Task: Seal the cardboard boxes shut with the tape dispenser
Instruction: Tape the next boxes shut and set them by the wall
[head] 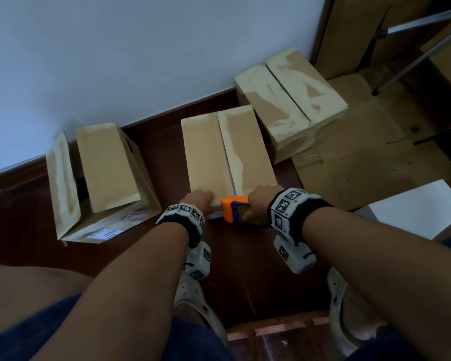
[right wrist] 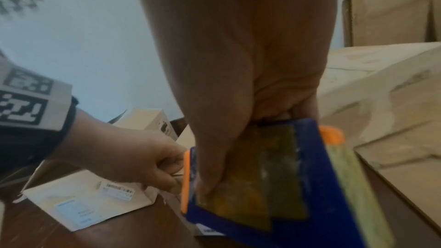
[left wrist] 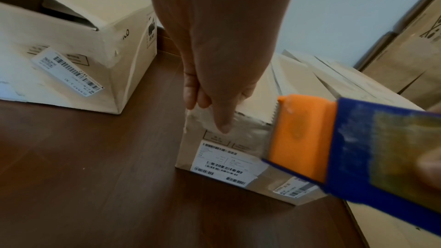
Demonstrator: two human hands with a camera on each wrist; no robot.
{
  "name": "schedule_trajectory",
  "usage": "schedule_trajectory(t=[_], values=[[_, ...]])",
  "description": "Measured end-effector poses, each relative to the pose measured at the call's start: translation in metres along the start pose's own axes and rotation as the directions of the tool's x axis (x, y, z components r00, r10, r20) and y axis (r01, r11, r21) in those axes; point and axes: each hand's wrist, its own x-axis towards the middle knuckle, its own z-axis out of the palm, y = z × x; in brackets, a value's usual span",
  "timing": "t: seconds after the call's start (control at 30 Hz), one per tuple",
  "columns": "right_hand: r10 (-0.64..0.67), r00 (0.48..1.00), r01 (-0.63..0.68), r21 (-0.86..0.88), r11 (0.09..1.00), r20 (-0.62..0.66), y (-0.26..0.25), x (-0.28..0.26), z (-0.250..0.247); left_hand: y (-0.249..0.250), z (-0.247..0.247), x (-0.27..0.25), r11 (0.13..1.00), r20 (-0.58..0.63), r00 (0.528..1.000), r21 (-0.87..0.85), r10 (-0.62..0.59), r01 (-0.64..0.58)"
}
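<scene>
Here the tape dispenser (head: 241, 210) fills the right hand (head: 263, 198).

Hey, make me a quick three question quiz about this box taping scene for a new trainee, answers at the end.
1. True or false: the right hand holds the tape dispenser.
2. Which box has its flaps standing open: A the left box, B the middle box, or C the far right box?
3. Fill in: the left hand presses the tape end onto the ___ box.

Key: 1 true. 2 A. 3 middle.
</scene>
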Motion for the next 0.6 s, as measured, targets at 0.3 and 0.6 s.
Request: schedule_trajectory(t=[0.3, 0.6], values=[[0.077, 0.995, -0.078, -0.006, 0.997, -0.064, 0.034, -0.010, 0.013, 0.000, -0.002, -0.001, 0.999, -0.006, 1.000, 0.046, 0.022, -0.022], [0.308, 0.951, -0.297, 0.188, 0.936, -0.031, 0.116, -0.025, 0.019, 0.000, -0.003, -0.003, 0.998, 0.002, 1.000, 0.064, 0.021, -0.021]])
